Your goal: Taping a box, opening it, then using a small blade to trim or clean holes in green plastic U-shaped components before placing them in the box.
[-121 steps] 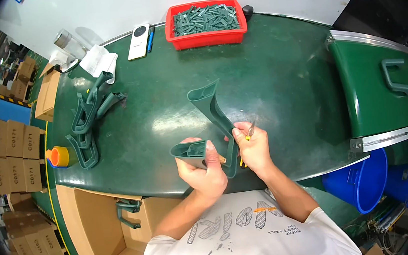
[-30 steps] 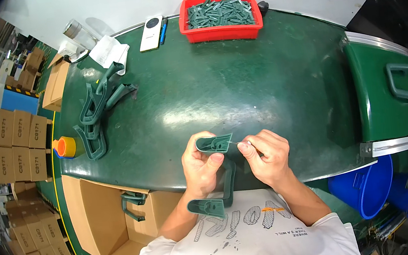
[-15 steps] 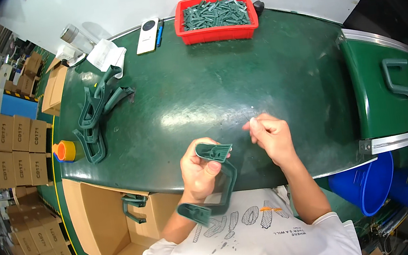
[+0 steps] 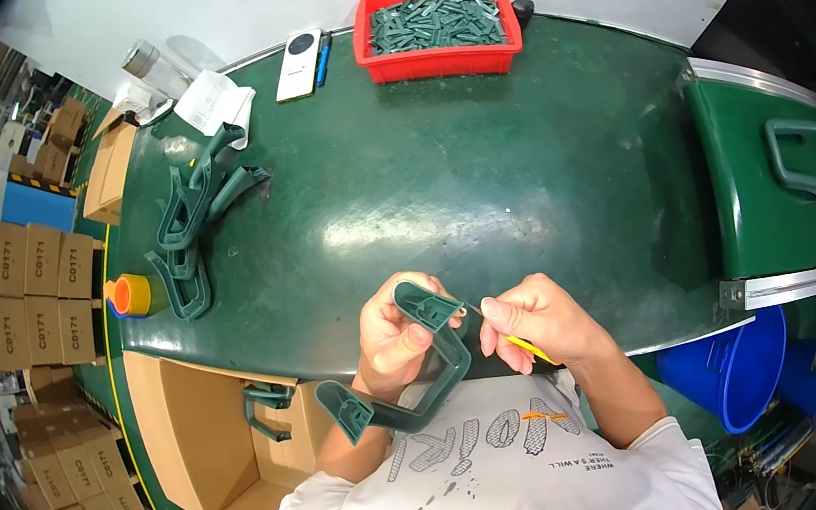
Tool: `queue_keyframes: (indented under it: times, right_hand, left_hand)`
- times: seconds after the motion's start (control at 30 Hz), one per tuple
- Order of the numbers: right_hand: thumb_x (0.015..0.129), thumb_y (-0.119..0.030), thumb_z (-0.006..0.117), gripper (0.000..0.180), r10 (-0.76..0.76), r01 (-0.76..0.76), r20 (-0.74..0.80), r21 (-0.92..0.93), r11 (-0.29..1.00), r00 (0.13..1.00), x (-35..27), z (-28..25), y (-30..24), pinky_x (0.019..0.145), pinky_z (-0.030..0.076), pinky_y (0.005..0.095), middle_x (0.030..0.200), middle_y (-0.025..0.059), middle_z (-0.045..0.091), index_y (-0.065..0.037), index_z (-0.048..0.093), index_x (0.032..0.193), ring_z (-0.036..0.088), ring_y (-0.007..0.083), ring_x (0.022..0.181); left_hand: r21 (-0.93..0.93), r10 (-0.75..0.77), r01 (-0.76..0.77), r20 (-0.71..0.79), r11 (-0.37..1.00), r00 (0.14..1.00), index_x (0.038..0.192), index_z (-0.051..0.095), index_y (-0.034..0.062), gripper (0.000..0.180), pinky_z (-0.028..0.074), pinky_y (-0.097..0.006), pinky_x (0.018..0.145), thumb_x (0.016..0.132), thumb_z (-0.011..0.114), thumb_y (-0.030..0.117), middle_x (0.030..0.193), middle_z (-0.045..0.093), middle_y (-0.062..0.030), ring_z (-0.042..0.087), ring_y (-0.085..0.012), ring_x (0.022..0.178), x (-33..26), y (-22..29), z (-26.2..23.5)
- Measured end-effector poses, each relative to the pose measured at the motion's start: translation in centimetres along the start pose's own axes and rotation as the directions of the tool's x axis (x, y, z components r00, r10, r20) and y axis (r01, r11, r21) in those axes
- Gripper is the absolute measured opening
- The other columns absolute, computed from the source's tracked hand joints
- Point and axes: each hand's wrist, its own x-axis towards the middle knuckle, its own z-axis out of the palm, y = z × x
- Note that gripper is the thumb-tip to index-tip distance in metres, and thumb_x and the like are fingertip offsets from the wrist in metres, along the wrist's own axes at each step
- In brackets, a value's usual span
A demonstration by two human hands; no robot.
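My left hand [image 4: 396,342] is closed round one end of a dark green plastic handle [image 4: 446,371], a U-shaped piece with two hollow feet. One foot faces up between my fingers; the other hangs lower left, in front of my shirt. Close by on the right, my right hand [image 4: 541,320] pinches a slim tool with a yellow grip [image 4: 527,348]. Its thin dark tip points at the edge of the held foot; whether it touches, I cannot tell. What kind of tool it is stays mostly hidden by my fingers.
More green handles [image 4: 185,220] lie piled on the table's left. A red bin [image 4: 442,63] of small green strips stands at the back, beside a phone [image 4: 298,66] and blue pen. An open carton [image 4: 182,432] sits lower left, blue bins [image 4: 734,379] lower right. Yellow tape [image 4: 134,295] rests left.
My right hand has come down and left toward the handle, and its yellow-gripped tool now shows. The handle has turned, its lower foot swinging left and up.
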Motion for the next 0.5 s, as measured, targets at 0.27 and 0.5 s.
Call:
queue_keyframes:
  times: [0.27,0.5]
  right_hand:
    - [0.093,-0.043,0.052,0.050,0.019,-0.018,0.020,-0.051,0.999,1.000,-0.19,0.06,-0.17,0.038,0.038,0.0216,0.048,0.0038,0.055,-0.002,0.064,0.067,0.050,0.0089,0.039]
    - [0.094,-0.037,0.052,0.048,0.021,-0.021,0.018,-0.036,0.999,1.000,0.07,-0.06,0.07,0.038,0.040,0.0225,0.048,0.0058,0.055,0.001,0.063,0.065,0.051,0.0102,0.038]
  left_hand:
    - [-0.002,0.007,-0.007,0.000,1.000,1.000,0.105,0.052,-0.0019,0.047,0.046,-0.031,0.073,0.076,0.076,0.028,0.088,0.062,-0.0133,0.059,-0.0196,0.081,-0.18,0.14,-0.16]
    - [0.000,-0.008,0.008,0.010,1.000,1.000,0.105,0.052,-0.0020,0.048,0.046,-0.031,0.073,0.076,0.076,0.028,0.089,0.062,-0.0146,0.059,-0.0194,0.081,-0.32,0.20,-0.28]
